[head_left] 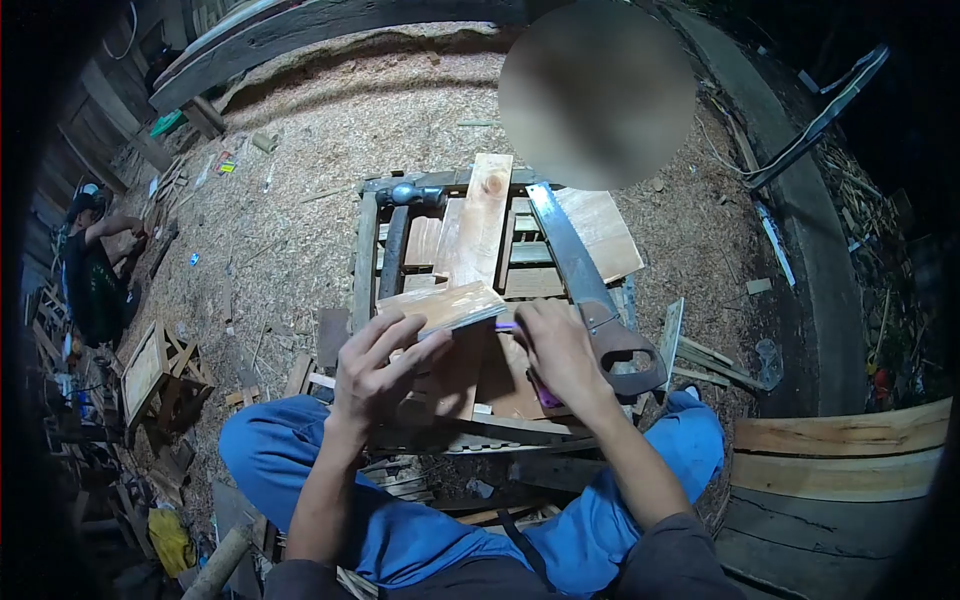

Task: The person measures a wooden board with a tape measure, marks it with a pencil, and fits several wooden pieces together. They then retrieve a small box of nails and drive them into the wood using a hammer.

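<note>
My left hand [378, 368] is closed on a short piece of wood [455, 306], its fingers along the near edge, and holds it tilted above the low slatted bench [364, 250]. At the piece's right end is my right hand [562, 352], fingers bent together around a thin purple item [507, 326] that looks like a pen. A long board [482, 225] lies on the bench beyond the piece. A handsaw [570, 250] rests on the right side, its handle near my right wrist. On the left side lies a hammer [397, 235].
Another person [95, 260] is at the far left. A small wooden frame [152, 375] stands on the shavings at left. Planks [845, 450] lie at the lower right. A thin panel [600, 232] sticks out past the bench's right edge. A blurred round patch hides the top centre.
</note>
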`<state>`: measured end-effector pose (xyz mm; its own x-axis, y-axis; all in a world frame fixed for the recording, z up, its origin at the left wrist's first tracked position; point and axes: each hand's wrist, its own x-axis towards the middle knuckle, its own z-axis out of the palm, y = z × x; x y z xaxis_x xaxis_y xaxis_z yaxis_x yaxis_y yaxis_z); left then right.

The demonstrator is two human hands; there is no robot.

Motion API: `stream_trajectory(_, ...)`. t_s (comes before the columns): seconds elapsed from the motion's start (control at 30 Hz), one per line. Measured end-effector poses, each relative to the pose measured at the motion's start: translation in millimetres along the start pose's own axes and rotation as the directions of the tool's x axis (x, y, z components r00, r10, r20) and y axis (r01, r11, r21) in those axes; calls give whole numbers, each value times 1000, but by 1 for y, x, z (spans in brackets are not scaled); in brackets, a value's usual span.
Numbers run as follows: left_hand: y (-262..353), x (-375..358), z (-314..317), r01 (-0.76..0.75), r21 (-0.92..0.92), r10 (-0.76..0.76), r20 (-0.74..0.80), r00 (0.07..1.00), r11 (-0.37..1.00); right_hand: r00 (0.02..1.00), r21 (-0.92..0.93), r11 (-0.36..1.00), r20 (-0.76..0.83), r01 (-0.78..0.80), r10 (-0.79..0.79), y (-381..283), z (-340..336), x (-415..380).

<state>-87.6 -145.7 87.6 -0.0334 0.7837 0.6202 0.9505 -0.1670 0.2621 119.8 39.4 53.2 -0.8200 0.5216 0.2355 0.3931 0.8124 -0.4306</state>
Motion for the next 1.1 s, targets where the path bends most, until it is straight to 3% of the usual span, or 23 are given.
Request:
stream_trajectory(0.07,3,7,-4,8,-15,-8,-29,1000,1000,1000,-7,1000,-20,4,-4,-4,-13,1)
stream_trajectory(0.13,8,12,-3,17,-35,-19,-66,998,999,966,95,982,-190,-162,178,-10,-37,-3)
stream_trajectory(0.2,15,18,1,76,-94,-86,-106,991,993,959,82,982,-216,-170,184,-6,-60,-11)
stream_trajectory(0.27,27,22,8,66,-127,-81,-117,990,990,961,388,905,-134,-173,241,-3,-83,-19)
stream_trajectory(0.33,37,23,22,99,-278,-112,-34,993,956,969,476,874,-148,-104,196,-4,-94,-27)
stream_trajectory(0.4,43,29,29,51,-273,-56,-10,998,961,974,712,689,-35,-132,223,-14,-111,-41)
stream_trajectory(0.47,54,37,35,89,-272,-76,57,995,958,986,689,724,-82,-47,142,-11,-117,-52)
stream_trajectory(0.53,61,44,41,129,-326,-110,76,991,937,972,716,693,-93,-85,216,-16,-122,-61)
stream_trajectory(0.57,67,48,42,142,-371,-120,82,989,918,948,752,658,-180,-40,263,-12,-115,-68)
stream_trajectory(0.6,71,52,44,152,-416,-125,92,988,897,921,659,751,-273,-31,278,-8,-115,-77)
stream_trajectory(0.7,83,55,54,141,-519,-67,158,985,843,891,759,651,-305,13,337,-6,-107,-93)
stream_trajectory(0.83,90,51,63,132,-571,-4,219,976,810,850,742,671,-363,15,382,-29,-119,-96)
stream_trajectory(0.9,90,48,64,94,-560,23,199,980,823,928,473,881,-321,-14,187,-19,-122,-103)
stream_trajectory(0.93,89,47,66,97,-565,25,204,979,819,928,474,880,-318,-23,195,-16,-119,-105)
stream_trajectory(1.0,88,46,69,13,-578,84,141,986,816,909,414,903,-410,113,74,-12,-112,-107)
stream_trajectory(1.1,97,48,69,-18,-610,120,127,985,792,890,410,902,-450,136,70,-16,-112,-111)
